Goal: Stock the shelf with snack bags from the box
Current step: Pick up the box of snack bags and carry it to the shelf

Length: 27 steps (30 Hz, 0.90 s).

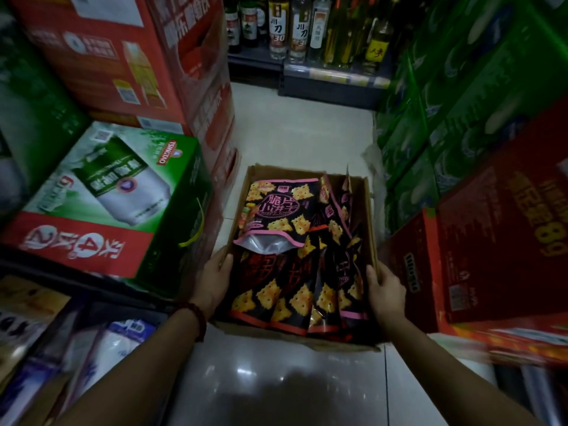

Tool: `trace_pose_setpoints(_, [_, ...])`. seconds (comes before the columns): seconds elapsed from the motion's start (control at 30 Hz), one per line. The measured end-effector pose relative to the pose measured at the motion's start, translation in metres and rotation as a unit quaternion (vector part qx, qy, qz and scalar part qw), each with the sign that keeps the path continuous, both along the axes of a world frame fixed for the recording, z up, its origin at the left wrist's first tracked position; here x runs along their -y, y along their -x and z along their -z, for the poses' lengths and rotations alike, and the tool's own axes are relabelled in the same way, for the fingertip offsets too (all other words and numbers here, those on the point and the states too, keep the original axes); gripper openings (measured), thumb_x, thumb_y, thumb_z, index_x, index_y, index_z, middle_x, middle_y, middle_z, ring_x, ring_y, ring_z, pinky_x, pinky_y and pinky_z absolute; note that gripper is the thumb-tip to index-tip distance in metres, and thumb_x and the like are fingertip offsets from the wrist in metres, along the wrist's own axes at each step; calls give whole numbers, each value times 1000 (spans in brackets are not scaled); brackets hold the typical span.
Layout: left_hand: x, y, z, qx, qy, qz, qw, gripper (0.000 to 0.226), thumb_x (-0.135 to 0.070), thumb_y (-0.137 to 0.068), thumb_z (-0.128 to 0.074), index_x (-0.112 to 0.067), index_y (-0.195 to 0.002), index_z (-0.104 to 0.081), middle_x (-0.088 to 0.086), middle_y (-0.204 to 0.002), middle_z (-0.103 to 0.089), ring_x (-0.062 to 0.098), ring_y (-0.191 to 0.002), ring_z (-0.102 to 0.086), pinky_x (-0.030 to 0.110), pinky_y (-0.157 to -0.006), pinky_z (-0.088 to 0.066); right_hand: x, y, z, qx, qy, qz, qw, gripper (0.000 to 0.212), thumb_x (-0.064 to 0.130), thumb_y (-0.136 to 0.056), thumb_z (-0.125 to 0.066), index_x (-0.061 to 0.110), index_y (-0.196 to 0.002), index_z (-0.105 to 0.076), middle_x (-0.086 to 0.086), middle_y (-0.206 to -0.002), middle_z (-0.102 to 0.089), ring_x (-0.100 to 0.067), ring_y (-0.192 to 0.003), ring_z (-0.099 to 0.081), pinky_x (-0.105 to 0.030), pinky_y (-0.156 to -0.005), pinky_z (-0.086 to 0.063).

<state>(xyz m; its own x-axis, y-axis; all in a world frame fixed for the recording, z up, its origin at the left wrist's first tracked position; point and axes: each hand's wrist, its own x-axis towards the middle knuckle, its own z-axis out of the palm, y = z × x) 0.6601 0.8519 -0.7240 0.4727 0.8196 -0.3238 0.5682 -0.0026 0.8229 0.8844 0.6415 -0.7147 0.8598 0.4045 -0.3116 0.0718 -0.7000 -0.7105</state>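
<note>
An open cardboard box [367,210] sits on the pale tiled floor of a narrow aisle. It is full of black snack bags printed with yellow crackers and pink trim. One pink-edged bag [278,215] lies flat on top at the far end; several others [285,290] stand packed below it. My left hand [213,279] grips the box's left wall, thumb over the rim. My right hand [385,292] grips the right wall, fingers curled over the edge beside the bags.
Red and green drink cartons [113,192] are stacked close on the left, green and red cartons [479,210] close on the right. A low shelf of bottles [307,29] closes the aisle ahead. Packaged goods [101,342] lie at lower left. Bare floor [304,130] lies beyond the box.
</note>
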Motion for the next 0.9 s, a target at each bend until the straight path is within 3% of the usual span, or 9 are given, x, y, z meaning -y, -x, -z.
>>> trace_pose_setpoints(0.1, [6,7,-40,-14,6,-6,1000,34,-15,-100,-42,-11,-131,-54,8,-125,-60,17,-115,-52,22,-92,-34,7,8,-40,-2,10,4,1000,31,27,-99,-44,14,-121,-61,-16,-108,-67,-34,-106,-59,-36,-88,-43])
trace_pose_setpoints(0.2, [15,17,-85,-44,6,-5,999,35,-18,-100,-42,-12,-132,-54,10,-127,-60,25,-120,-54,25,-94,-37,15,16,-87,1,19,0,1000,29,27,-98,-45,14,-118,-62,-15,-104,-69,-35,-101,-62,-36,-85,-46])
trace_pose_setpoints(0.33, [30,33,-155,-73,-6,-11,997,36,-18,-99,-44,-13,-133,-53,12,-129,-60,30,-121,-54,32,-97,-40,27,30,-159,9,49,-8,999,29,27,-99,-44,14,-118,-62,-16,-104,-69,-36,-99,-60,-31,-75,-38])
trace_pose_setpoints(0.47, [46,51,-228,-59,-12,-3,998,36,-18,-99,-43,-12,-134,-52,14,-128,-60,31,-120,-54,30,-93,-41,42,44,-237,5,52,-21,998,30,26,-99,-44,13,-121,-60,-16,-103,-69,-35,-98,-62,-34,-79,-44])
trace_pose_setpoints(0.6, [57,57,-306,-104,-22,-4,994,36,-20,-100,-42,-7,-132,-52,18,-126,-60,36,-117,-54,33,-89,-41,56,51,-313,16,45,-22,999,29,24,-98,-46,9,-117,-62,-18,-100,-70,-37,-93,-63,-36,-77,-48])
trace_pose_setpoints(0.7, [62,57,-365,-128,-35,-4,991,33,-21,-100,-43,-2,-123,-56,22,-117,-63,39,-111,-56,37,-85,-42,65,54,-373,11,45,-24,999,28,25,-99,-45,9,-115,-61,-18,-100,-69,-37,-92,-63,-39,-78,-50])
trace_pose_setpoints(0.9, [70,49,-481,-130,-71,7,989,28,-20,-99,-43,1,-108,-59,23,-102,-66,39,-99,-60,36,-73,-39,82,56,-490,40,55,-15,998,26,23,-99,-45,6,-110,-62,-21,-97,-68,-36,-90,-62,-31,-67,-38])
